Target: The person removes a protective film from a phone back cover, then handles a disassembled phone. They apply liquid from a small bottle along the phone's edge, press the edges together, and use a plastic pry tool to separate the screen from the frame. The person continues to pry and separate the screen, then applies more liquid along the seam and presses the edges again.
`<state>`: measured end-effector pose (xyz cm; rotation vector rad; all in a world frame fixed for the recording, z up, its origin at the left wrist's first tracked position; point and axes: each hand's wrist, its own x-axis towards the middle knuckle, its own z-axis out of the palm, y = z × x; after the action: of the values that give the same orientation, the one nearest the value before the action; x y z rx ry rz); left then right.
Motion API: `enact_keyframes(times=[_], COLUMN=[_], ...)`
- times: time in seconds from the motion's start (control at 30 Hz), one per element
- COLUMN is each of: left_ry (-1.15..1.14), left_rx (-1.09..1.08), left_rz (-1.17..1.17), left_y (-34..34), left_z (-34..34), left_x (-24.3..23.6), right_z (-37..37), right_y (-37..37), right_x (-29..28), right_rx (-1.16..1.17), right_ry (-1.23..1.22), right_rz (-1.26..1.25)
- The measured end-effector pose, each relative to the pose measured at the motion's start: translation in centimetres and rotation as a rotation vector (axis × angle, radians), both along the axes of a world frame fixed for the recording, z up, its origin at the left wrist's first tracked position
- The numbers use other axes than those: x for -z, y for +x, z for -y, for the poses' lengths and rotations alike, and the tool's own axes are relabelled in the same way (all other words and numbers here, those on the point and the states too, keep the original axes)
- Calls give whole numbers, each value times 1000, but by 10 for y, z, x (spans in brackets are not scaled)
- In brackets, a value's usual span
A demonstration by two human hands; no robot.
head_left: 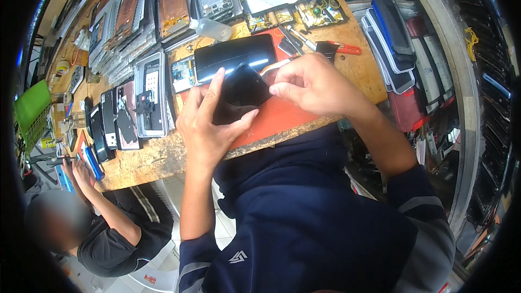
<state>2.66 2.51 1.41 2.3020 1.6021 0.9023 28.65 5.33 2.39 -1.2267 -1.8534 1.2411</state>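
Observation:
On an orange mat (287,116), my left hand (209,116) grips a black phone (239,89) by its sides, thumb and index finger spread across it. My right hand (304,84) is closed in a pinch at the phone's right corner; what it holds there is hidden. Behind the phone lies a larger black glossy tablet (228,51), with an opened device showing a circuit board (183,76) to its left. A thin light tool (271,66) lies partly behind my right hand, and an orange-handled cutter (347,49) sits farther right.
A co-worker (114,239) works at the lower left. The wooden bench (135,173) carries stacked device parts (122,27), a plastic bottle (214,28), parts trays (320,13) and a plastic case (151,70). Stacked devices (388,38) stand beyond its right edge, by a metal frame (464,130).

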Motion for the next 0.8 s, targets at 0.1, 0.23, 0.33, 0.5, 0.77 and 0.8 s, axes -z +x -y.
enact_keyframes(times=[0.1, 0.23, 0.33, 0.5, 0.77, 0.8], left_ry=[2, -9, -50, -179, -125, -117], left_rx=[-75, -168, -182, -134, -150, -174], left_rz=[73, 184, 413, 987, 1151, 1126], left_y=[8, 18, 22, 4, -6, -6], left_z=[0, 4, 7, 12, 13, 13], left_x=[3, 8, 17, 28, 45, 45], right_z=[-4, -5, -14, -91, -129, -130], right_y=[-6, -17, -22, -24, -102, -102], right_x=[2, 7, 1, -22, 44, 43], right_rx=[75, 185, 78, 119, 271, 267], right_ry=[-12, -136, -200, -48, 759, 722], right_rz=[-70, -146, -243, -437, 498, 444])
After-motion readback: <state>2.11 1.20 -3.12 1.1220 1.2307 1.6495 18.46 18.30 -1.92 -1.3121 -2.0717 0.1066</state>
